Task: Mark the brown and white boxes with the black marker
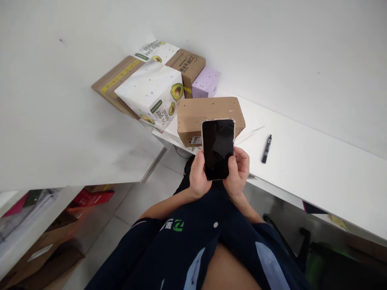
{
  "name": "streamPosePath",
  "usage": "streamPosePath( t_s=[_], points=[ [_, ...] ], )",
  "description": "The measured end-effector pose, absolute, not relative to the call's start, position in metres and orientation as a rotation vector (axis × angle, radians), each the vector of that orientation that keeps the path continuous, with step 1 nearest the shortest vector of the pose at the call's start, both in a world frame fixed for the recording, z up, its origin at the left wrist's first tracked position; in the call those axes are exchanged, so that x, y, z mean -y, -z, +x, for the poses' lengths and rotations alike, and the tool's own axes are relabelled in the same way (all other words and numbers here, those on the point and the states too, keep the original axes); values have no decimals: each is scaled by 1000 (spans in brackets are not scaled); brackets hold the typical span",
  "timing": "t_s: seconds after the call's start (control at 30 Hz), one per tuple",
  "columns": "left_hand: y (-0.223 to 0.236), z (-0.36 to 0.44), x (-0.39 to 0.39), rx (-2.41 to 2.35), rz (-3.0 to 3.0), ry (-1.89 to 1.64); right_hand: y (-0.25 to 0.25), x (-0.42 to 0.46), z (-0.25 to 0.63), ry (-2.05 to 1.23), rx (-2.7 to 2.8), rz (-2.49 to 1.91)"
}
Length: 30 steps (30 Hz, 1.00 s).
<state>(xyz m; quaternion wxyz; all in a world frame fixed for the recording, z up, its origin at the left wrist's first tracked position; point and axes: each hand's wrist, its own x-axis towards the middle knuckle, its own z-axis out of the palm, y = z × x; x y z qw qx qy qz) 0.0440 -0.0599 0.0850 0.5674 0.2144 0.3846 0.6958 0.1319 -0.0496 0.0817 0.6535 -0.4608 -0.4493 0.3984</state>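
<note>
white table (317,161) behind; phone (218,148) dark-screened, clear-cased, in both hands.

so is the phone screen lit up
No, the black smartphone in a clear case, held by the left hand and the right hand, shows a dark, blank screen.

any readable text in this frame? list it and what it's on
"Super Meal": avocado box, printed on its side, and again on the white box behind.
Green label on the avocado box: too small to read.
Brown box at the back: round black logo, not legible.
Sticker on the near brown box: too small.
Shirt: green logo with white characters, blurred.
Phone, held in both hands, left hand and right hand: screen dark, no text.
Marker: none legible.
</note>
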Motion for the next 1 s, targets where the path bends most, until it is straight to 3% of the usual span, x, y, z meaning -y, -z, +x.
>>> streamPosePath(
  t_s=[0.7,1.0],
  points=[
    [-97,45,57,-784,413,-1607,-83,47,141,-964,1166,-1011],
    [-83,43,56,-969,418,-1653,-89,48,136,-942,1193,-1021]
  ],
)
